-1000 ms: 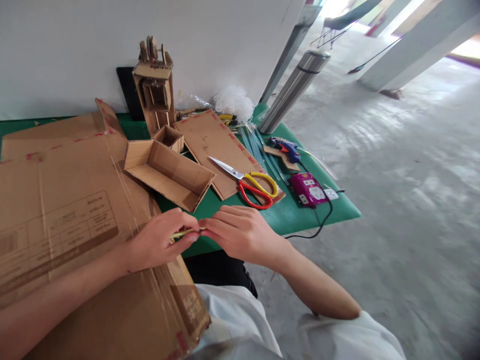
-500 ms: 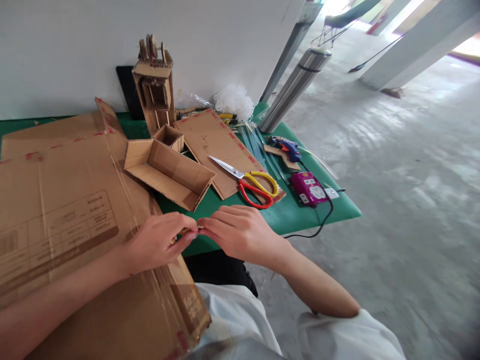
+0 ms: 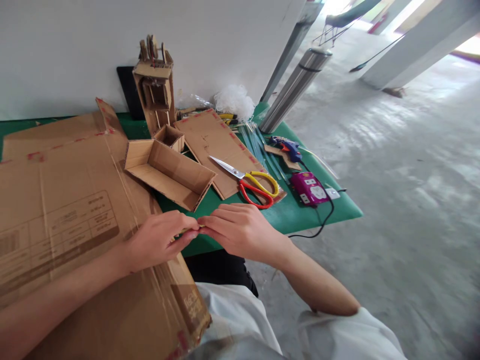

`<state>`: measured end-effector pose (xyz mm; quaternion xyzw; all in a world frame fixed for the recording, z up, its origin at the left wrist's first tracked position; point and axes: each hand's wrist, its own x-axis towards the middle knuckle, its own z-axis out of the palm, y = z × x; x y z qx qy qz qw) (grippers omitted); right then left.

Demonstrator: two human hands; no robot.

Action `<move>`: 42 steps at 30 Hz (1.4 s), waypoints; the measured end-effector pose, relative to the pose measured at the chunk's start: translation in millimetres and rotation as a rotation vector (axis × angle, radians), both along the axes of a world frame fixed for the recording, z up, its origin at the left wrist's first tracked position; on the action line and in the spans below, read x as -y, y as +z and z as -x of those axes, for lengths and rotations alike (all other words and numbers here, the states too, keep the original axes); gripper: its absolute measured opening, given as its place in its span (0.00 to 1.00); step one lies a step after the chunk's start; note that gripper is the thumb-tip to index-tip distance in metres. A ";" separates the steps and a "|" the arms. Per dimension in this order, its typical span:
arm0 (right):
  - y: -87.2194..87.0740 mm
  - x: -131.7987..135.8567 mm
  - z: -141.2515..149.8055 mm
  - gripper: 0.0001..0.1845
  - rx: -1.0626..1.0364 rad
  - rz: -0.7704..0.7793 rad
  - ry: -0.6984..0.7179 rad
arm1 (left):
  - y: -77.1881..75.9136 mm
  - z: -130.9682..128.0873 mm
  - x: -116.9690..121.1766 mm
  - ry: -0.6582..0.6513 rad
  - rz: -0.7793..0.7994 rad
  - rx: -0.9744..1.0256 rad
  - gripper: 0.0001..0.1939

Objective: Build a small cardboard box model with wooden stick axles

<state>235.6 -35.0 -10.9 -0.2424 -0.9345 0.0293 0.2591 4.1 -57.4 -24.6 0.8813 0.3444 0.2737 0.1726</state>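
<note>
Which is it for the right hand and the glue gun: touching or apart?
Apart. The head view shows the scissors and some green tabletop between the right hand and the glue gun.

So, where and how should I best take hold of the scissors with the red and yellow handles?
Probably by the handle loops, from the near side, with the right hand once it is free of the thin strip. The scissors lie partly on the cardboard panel, loops towards the person, blades pointing away to the left, so this approach should avoid the tips.
</note>
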 end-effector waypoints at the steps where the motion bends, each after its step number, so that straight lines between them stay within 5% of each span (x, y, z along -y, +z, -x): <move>1: 0.1 -0.1 0.1 0.12 -0.003 0.007 0.003 | 0.7 0.3 -0.1 -0.005 -0.017 0.005 0.07; 42: 0.4 0.0 2.2 0.12 -0.007 0.022 0.023 | 1.3 1.3 -1.4 -0.027 -0.009 0.091 0.05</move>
